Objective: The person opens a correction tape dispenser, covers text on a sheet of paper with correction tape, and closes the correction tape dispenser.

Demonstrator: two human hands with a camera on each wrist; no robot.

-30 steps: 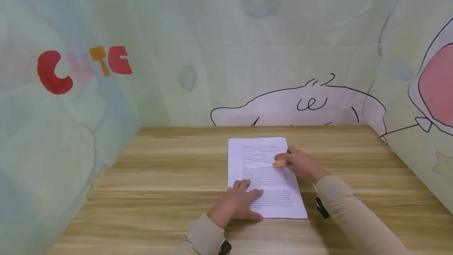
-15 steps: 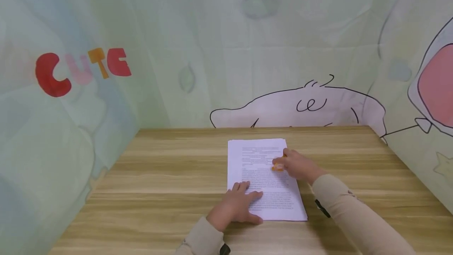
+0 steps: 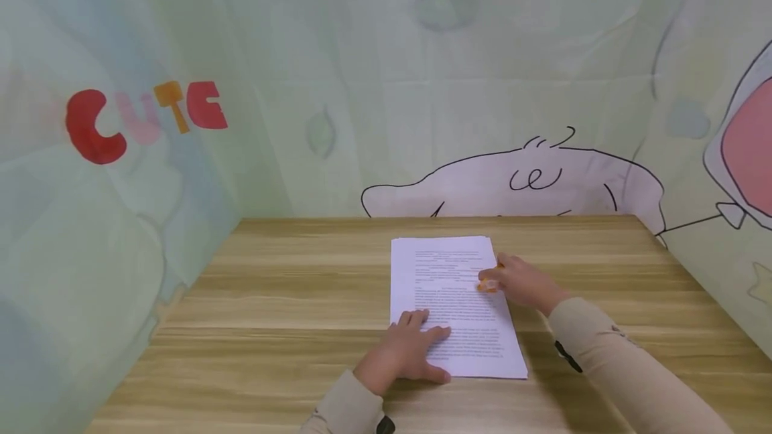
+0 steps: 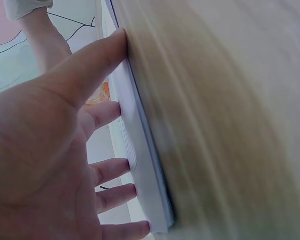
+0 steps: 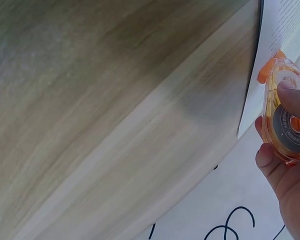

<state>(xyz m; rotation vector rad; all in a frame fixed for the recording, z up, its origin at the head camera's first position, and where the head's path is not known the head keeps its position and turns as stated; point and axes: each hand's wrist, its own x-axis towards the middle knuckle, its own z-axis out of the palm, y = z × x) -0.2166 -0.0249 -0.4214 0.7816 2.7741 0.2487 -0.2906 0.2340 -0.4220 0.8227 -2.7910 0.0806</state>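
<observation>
paper stack (image 3: 461,303), white and printed, lies under left hand (image 3: 407,350), grip spread, at eight o'clock; right hand (image 3: 527,283) pinches translucent orange plastic tape dispenser (image 5: 284,126) at two.

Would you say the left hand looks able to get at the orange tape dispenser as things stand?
Probably yes: only printed paper seems to lie between the left hand and the orange tape dispenser, though the right hand grips it and would likely need to let go.
</observation>
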